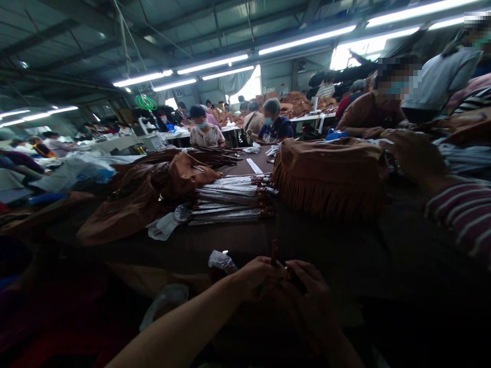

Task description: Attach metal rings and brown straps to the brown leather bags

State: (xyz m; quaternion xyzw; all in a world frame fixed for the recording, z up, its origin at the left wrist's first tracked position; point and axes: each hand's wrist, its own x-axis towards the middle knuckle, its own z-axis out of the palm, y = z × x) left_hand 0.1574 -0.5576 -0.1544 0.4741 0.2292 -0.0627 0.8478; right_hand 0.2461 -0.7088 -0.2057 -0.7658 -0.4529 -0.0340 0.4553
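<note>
At the near edge of the table, my left hand (255, 276) is closed round a brown leather strap (274, 250), whose end sticks up above the fingers. My right hand (309, 289) meets it from the right, fingertips pinched together near the strap. What sits between those fingertips is too dark to make out. A crumpled piece of clear plastic wrap (222, 260) shows just left of my left hand. Beyond the hands lies a stack of straps wrapped in white (233, 197). Right of the stack stands a brown fringed bag (330, 174).
Brown bags (126, 204) are heaped on the left of the dark table (230, 245). A co-worker's hand (416, 156) in a striped sleeve (460, 209) reaches in from the right. Several people sit at tables farther off. More plastic (164, 301) hangs below the table edge.
</note>
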